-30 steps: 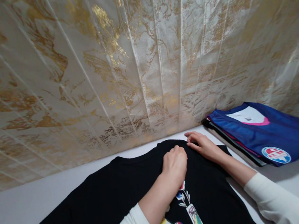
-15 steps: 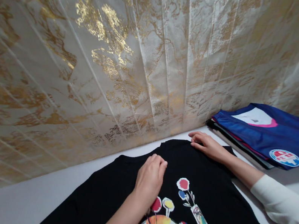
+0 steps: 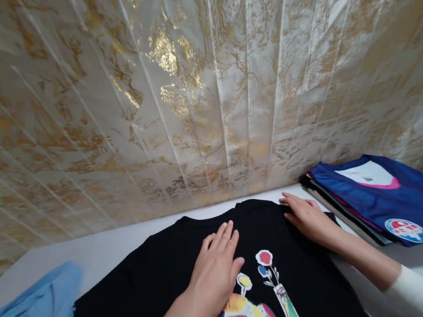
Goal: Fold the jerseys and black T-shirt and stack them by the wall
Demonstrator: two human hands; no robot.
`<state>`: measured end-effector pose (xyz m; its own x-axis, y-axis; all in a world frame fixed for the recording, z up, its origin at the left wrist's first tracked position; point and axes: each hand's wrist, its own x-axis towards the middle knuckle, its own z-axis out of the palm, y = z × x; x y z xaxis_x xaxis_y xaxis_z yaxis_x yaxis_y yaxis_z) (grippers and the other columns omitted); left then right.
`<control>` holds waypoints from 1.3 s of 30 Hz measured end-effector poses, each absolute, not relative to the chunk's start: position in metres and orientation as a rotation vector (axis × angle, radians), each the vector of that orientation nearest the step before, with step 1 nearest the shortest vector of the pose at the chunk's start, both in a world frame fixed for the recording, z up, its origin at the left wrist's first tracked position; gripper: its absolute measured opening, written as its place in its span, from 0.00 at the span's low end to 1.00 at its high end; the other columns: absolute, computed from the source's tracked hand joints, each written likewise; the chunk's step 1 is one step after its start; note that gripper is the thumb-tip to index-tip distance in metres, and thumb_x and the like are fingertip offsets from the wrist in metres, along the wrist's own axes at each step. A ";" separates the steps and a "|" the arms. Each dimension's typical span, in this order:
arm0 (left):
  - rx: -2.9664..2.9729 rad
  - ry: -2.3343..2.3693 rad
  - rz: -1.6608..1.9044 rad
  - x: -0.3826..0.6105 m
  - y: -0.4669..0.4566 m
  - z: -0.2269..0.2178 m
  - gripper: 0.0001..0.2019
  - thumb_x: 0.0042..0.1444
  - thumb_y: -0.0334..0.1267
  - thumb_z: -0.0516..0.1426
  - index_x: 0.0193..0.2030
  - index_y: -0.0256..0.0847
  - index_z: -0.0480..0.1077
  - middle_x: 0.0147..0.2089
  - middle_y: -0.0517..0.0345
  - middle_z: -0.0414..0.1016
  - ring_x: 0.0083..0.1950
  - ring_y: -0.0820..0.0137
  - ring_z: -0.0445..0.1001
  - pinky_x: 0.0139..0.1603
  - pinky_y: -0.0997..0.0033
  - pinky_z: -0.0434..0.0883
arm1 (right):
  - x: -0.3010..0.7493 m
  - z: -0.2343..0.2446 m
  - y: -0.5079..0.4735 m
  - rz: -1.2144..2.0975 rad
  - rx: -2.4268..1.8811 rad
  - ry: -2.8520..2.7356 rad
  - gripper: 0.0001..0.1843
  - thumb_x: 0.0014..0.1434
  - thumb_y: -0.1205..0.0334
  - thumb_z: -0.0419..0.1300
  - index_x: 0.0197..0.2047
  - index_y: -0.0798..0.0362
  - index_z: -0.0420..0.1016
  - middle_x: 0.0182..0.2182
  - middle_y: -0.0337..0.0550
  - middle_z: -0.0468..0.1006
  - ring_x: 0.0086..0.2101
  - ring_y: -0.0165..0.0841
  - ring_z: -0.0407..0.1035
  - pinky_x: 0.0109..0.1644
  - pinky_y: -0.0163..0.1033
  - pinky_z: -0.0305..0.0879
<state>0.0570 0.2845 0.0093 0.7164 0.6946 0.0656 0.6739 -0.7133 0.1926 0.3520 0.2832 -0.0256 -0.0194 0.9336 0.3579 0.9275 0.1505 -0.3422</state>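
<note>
Rests the open left hand (image 3: 217,263) on the black T-shirt (image 3: 142,278) spread over the white surface (image 3: 100,247). Lays the right hand (image 3: 306,218), loosely open, at the T-shirt's edge, near the folded clothes (image 3: 368,197).

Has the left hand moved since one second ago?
Yes, the left hand has moved to the left, farther from the folded blue shirt.
</note>
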 end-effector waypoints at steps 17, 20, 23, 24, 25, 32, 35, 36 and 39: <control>2.714 1.720 0.371 -0.029 0.250 -0.021 0.28 0.65 0.50 0.45 0.66 0.36 0.58 0.69 0.42 0.52 0.70 0.54 0.50 0.64 0.50 0.56 | 0.294 -0.025 0.171 0.133 -1.947 -2.187 0.36 0.63 0.41 0.47 0.68 0.53 0.52 0.68 0.48 0.48 0.67 0.42 0.40 0.68 0.55 0.45; 2.696 1.676 0.428 -0.026 0.237 -0.008 0.25 0.66 0.44 0.44 0.65 0.35 0.59 0.69 0.42 0.53 0.70 0.58 0.52 0.64 0.53 0.57 | 0.291 -0.015 0.161 0.220 -1.908 -2.160 0.32 0.65 0.48 0.47 0.68 0.52 0.52 0.68 0.50 0.50 0.66 0.41 0.43 0.67 0.56 0.46; 2.737 1.570 0.468 -0.028 0.202 -0.002 0.23 0.66 0.41 0.44 0.66 0.39 0.58 0.70 0.48 0.51 0.70 0.61 0.51 0.64 0.55 0.59 | 0.278 -0.008 0.134 0.252 -1.824 -2.130 0.29 0.66 0.54 0.46 0.69 0.49 0.51 0.67 0.47 0.52 0.66 0.40 0.44 0.67 0.56 0.46; 2.746 1.546 0.445 -0.030 0.188 -0.003 0.23 0.66 0.42 0.44 0.66 0.40 0.58 0.70 0.49 0.51 0.70 0.62 0.51 0.63 0.56 0.60 | 0.270 -0.008 0.122 0.261 -1.789 -2.137 0.29 0.66 0.54 0.46 0.69 0.48 0.51 0.67 0.46 0.52 0.66 0.39 0.44 0.67 0.56 0.46; 2.748 1.539 0.415 -0.033 0.173 -0.006 0.24 0.66 0.42 0.44 0.67 0.40 0.57 0.70 0.50 0.50 0.70 0.62 0.52 0.63 0.56 0.61 | 0.260 -0.007 0.109 0.281 -1.755 -2.155 0.29 0.66 0.54 0.46 0.69 0.46 0.51 0.67 0.45 0.52 0.66 0.40 0.44 0.67 0.56 0.46; 2.819 1.548 0.437 -0.057 0.122 -0.038 0.27 0.64 0.50 0.48 0.68 0.48 0.53 0.69 0.58 0.53 0.68 0.61 0.55 0.62 0.58 0.63 | 0.208 -0.013 0.067 0.466 -1.601 -2.385 0.36 0.62 0.47 0.52 0.70 0.47 0.48 0.68 0.42 0.43 0.66 0.44 0.42 0.67 0.54 0.47; 2.797 1.528 0.453 -0.060 0.122 -0.037 0.28 0.63 0.51 0.48 0.69 0.53 0.50 0.69 0.62 0.52 0.68 0.60 0.56 0.62 0.57 0.63 | 0.238 -0.024 0.068 0.304 -1.900 -2.167 0.36 0.63 0.43 0.48 0.69 0.49 0.50 0.68 0.45 0.45 0.66 0.44 0.42 0.67 0.56 0.47; 2.774 1.529 0.451 -0.061 0.122 -0.036 0.28 0.63 0.51 0.48 0.69 0.55 0.49 0.70 0.64 0.51 0.68 0.60 0.56 0.63 0.56 0.63 | 0.253 -0.029 0.066 0.221 -2.001 -2.058 0.36 0.63 0.43 0.48 0.69 0.51 0.52 0.68 0.46 0.46 0.66 0.45 0.43 0.67 0.56 0.46; 2.689 1.556 0.393 -0.062 0.122 -0.032 0.28 0.63 0.53 0.47 0.69 0.58 0.47 0.70 0.68 0.48 0.69 0.60 0.54 0.65 0.54 0.61 | 0.299 -0.041 0.056 0.120 -2.064 -1.911 0.35 0.61 0.41 0.49 0.67 0.49 0.56 0.67 0.45 0.50 0.65 0.44 0.46 0.67 0.57 0.49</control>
<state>-0.0615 0.1223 -0.0318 0.4748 0.8547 0.2101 0.8520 -0.5062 0.1336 0.2990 0.0564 -0.0409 0.0991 0.9826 0.1568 0.9554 -0.0500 -0.2909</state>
